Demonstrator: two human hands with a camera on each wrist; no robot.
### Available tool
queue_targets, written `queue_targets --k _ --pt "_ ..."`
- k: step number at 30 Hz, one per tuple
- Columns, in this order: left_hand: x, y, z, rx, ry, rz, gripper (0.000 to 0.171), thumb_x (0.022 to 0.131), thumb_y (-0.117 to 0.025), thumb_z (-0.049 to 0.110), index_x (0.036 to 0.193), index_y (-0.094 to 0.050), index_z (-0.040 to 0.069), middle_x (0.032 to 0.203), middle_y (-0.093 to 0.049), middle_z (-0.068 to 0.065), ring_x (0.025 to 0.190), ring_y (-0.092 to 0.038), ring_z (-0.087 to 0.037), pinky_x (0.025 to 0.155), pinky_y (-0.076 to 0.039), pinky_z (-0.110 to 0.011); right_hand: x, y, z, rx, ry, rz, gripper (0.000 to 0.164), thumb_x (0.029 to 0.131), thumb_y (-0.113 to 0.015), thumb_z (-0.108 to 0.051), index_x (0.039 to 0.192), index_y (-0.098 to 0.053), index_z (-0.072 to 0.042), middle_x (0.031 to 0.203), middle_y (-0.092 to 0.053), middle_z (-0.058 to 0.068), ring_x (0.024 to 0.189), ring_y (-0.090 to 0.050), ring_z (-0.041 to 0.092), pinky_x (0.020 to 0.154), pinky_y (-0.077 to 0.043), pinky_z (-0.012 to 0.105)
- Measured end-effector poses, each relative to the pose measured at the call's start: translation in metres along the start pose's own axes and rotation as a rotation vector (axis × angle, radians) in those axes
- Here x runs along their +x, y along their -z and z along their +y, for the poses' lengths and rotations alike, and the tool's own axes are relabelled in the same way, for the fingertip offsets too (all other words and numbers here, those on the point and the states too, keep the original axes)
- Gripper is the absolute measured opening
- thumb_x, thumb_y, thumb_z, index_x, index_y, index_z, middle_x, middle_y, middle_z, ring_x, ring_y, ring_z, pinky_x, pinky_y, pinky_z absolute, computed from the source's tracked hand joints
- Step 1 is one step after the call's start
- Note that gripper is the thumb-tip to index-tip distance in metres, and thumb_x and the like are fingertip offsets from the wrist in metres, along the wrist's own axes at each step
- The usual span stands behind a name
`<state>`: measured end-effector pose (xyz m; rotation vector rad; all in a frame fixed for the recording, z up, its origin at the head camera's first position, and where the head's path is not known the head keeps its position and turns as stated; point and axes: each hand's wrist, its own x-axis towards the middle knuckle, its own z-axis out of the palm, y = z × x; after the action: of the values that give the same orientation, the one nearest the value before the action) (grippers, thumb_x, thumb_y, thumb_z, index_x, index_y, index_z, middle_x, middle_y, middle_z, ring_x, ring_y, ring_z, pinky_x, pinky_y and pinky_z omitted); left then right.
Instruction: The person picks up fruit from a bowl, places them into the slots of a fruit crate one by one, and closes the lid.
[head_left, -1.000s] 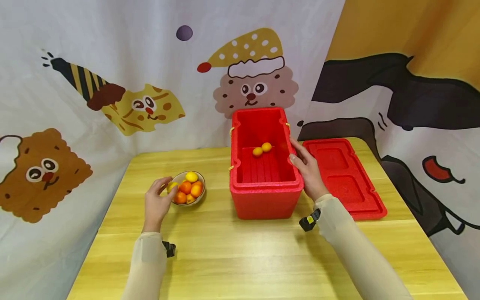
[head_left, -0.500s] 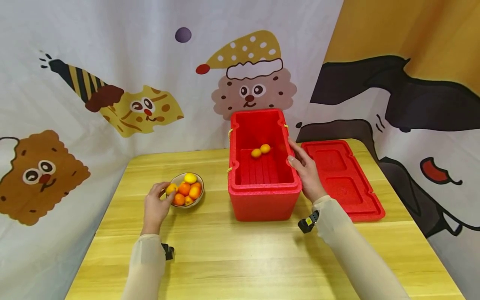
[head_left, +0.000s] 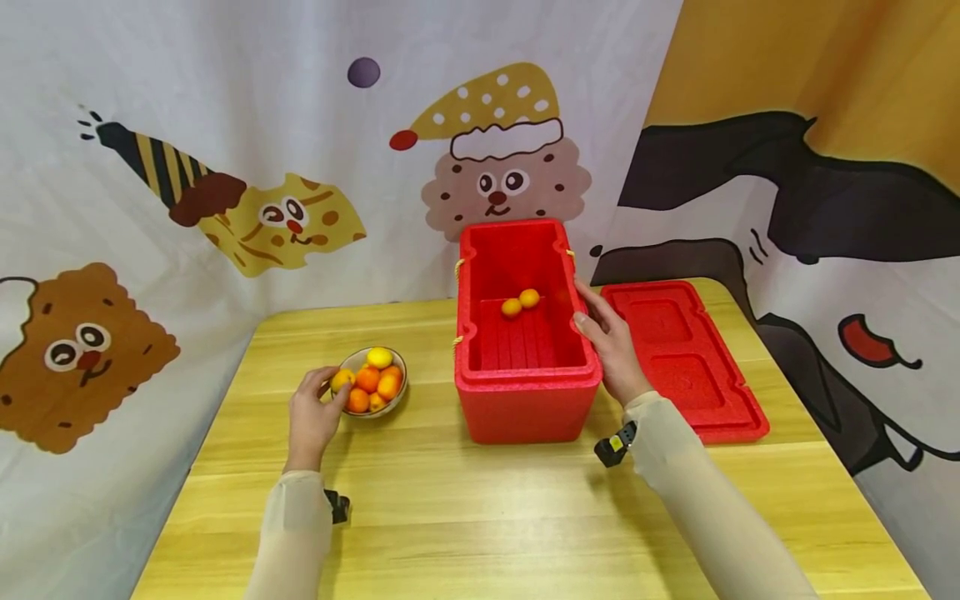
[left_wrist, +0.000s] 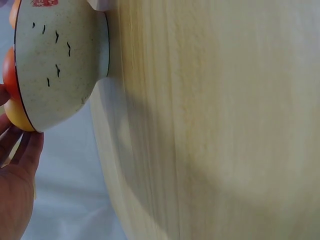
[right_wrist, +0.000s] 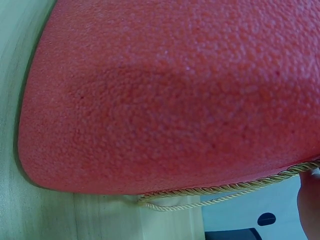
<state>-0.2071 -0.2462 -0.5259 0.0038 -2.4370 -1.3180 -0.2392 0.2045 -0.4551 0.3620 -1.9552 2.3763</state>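
Observation:
My left hand point(head_left: 312, 421) is at the left rim of a bowl point(left_wrist: 60, 60) that holds several orange and yellow citrus fruits. Thumb and fingers pinch a yellow-orange citrus fruit point(head_left: 342, 379) at that rim; in the left wrist view the fruit shows between them, above the bowl's dark edge. My right hand point(head_left: 617, 350) grips the right rim of a tall red foam box point(head_left: 528, 408), thumb over the edge and fingers along the outside. Inside the box, two small orange fruits point(head_left: 512, 307) lie on the ribbed floor. The right wrist view shows mostly the box's side wall.
A red foam lid point(head_left: 686, 358) lies flat on the wooden table point(head_left: 465, 517), right of the box. Twisted gold rope point(right_wrist: 220, 189) runs along the box's side. Behind the table hangs a printed cloth point(head_left: 300, 83) with cartoon figures.
My left hand's fingers have moved slightly lower and closer round the yellow-orange citrus fruit. The right hand keeps its hold on the box, and the head view has shifted a little.

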Motion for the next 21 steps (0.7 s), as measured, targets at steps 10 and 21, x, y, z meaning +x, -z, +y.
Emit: queue_targets --k 10,21 --pt "-0.002 0.005 -0.001 -0.052 0.038 0.062 0.025 0.091 -0.070 0.003 0.113 -0.066 -0.008 0.114 -0.060 -0.019 0.110 -0.057 -0.032 0.093 -0.050 -0.040 0.000 -0.002 0.000 -0.008 -0.008 -0.002 0.054 0.101 -0.057 -0.024 0.152 -0.040 -0.023 0.153 -0.036 0.005 0.134 -0.037 0.037 0.096 -0.046 0.044" --pt "0.022 0.019 0.031 -0.068 -0.001 0.189 0.026 0.089 -0.074 0.013 0.110 -0.072 -0.002 0.109 -0.067 -0.011 0.104 -0.062 -0.023 0.084 -0.050 -0.017 0.000 0.000 -0.002 -0.022 0.000 -0.011 0.054 0.102 -0.056 -0.023 0.153 -0.038 -0.023 0.155 -0.032 0.010 0.135 -0.032 0.042 0.096 -0.044 0.049"
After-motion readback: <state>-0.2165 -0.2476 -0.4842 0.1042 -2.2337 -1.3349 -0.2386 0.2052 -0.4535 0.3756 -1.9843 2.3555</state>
